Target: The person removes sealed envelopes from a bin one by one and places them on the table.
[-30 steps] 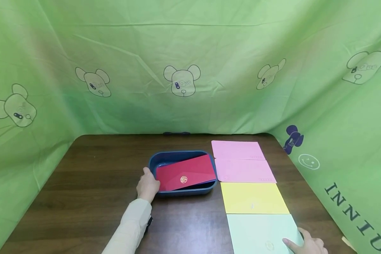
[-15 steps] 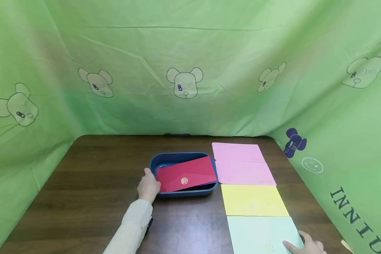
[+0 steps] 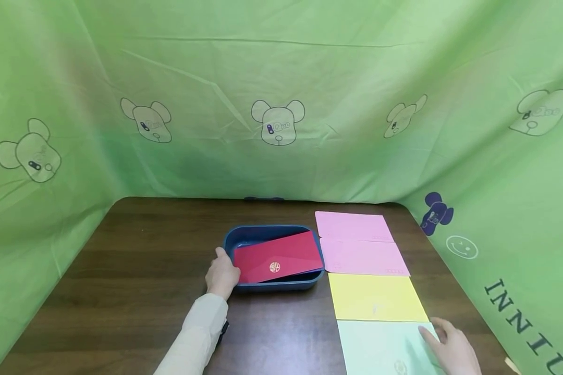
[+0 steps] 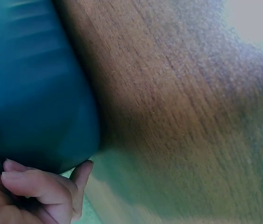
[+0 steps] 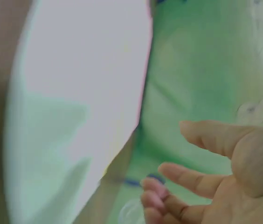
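Observation:
My left hand (image 3: 222, 273) grips the left end of a dark blue plastic tray (image 3: 274, 286), its thumb at the rim. In the left wrist view, curled fingers (image 4: 43, 186) lie against the tray's outer wall (image 4: 43, 102). A red envelope (image 3: 277, 255) with a gold emblem lies tilted inside the tray. My right hand (image 3: 452, 346) is at the right edge of a mint green envelope (image 3: 380, 346), thumb and fingers spread apart. The right wrist view shows that hand (image 5: 220, 177) holding nothing, apart from the envelope (image 5: 52, 140).
Beyond the mint envelope, a yellow envelope (image 3: 375, 297) and two pink ones, the nearer pink envelope (image 3: 363, 256) and the farther pink envelope (image 3: 352, 226), form a column right of the tray. All lie on a dark wooden table (image 3: 122, 291). Green printed cloth (image 3: 206, 156) hangs around it.
My right hand has let go of the mint envelope's right edge, lifted and moved a little away from me. The left hand stays on the tray.

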{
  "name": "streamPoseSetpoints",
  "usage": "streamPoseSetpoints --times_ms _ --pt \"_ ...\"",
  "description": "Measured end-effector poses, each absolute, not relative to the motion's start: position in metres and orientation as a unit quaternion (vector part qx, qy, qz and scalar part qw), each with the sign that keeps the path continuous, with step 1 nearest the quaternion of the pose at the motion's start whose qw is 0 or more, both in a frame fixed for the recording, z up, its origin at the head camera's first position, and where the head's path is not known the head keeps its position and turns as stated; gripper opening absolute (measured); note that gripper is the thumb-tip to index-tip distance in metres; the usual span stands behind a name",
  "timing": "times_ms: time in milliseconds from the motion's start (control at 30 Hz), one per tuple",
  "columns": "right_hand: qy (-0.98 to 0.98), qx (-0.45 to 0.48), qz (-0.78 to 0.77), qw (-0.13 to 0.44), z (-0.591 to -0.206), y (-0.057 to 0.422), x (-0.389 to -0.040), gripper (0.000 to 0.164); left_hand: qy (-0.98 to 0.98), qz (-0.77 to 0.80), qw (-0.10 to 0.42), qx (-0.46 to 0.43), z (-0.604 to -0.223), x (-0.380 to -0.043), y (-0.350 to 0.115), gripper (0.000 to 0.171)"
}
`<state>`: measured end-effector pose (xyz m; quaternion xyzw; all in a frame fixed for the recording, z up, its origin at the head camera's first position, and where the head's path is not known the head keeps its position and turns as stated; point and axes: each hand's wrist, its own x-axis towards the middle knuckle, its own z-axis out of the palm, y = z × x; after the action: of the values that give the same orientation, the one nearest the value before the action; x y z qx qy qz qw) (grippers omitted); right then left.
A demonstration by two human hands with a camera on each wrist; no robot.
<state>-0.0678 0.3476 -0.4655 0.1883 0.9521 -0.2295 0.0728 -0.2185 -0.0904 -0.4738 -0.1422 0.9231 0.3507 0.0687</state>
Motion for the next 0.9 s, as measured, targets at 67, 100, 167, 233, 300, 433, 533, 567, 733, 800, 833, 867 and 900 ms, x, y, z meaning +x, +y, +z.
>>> streamPoseSetpoints --times_ms 67,100,167,233,300,433,533,567,733,800,833,867,900 --pt "0.952 0.167 -0.253 0.047 -0.452 0.328 -0.079 0.057 0.924 0.349 0.066 -0.143 -0.473 -0.219 -0.091 0.052" --pt "0.951 0.156 -0.263 0.031 -0.446 0.318 -0.086 0.054 0.924 0.348 0.065 -0.143 -0.473 -0.219 -0.091 0.052" --pt "0.951 0.137 -0.278 0.0 -0.438 0.298 -0.098 0.046 0.924 0.349 0.064 -0.144 -0.473 -0.219 -0.091 0.051" --pt "0.948 0.118 -0.296 -0.028 -0.434 0.278 -0.112 0.037 0.923 0.351 0.064 -0.143 -0.473 -0.219 -0.091 0.051" --pt "0.941 0.104 -0.32 -0.044 -0.432 0.261 -0.127 0.029 0.921 0.357 0.063 -0.141 -0.474 -0.218 -0.092 0.053" --pt "0.916 0.091 -0.389 -0.041 -0.44 0.231 -0.157 0.025 0.919 0.365 0.062 -0.138 -0.475 -0.216 -0.092 0.056" --pt "0.896 0.099 -0.433 -0.023 -0.452 0.213 -0.176 0.027 0.919 0.365 0.063 -0.139 -0.475 -0.214 -0.094 0.056" --pt "0.89 0.104 -0.443 -0.02 -0.456 0.208 -0.181 0.028 0.919 0.365 0.062 -0.138 -0.475 -0.213 -0.094 0.055" --pt "0.867 0.127 -0.481 -0.015 -0.474 0.189 -0.198 0.031 0.92 0.362 0.062 -0.135 -0.475 -0.211 -0.096 0.055" --pt "0.858 0.136 -0.495 -0.017 -0.478 0.184 -0.203 0.032 0.921 0.361 0.062 -0.132 -0.475 -0.211 -0.096 0.055" --pt "0.853 0.139 -0.503 -0.018 -0.479 0.182 -0.205 0.033 0.921 0.361 0.062 -0.13 -0.475 -0.211 -0.096 0.055" --pt "0.848 0.144 -0.51 -0.02 -0.48 0.18 -0.207 0.034 0.921 0.361 0.063 -0.129 -0.474 -0.211 -0.095 0.057" --pt "0.843 0.147 -0.516 -0.025 -0.48 0.179 -0.21 0.034 0.921 0.362 0.064 -0.128 -0.474 -0.21 -0.095 0.057"
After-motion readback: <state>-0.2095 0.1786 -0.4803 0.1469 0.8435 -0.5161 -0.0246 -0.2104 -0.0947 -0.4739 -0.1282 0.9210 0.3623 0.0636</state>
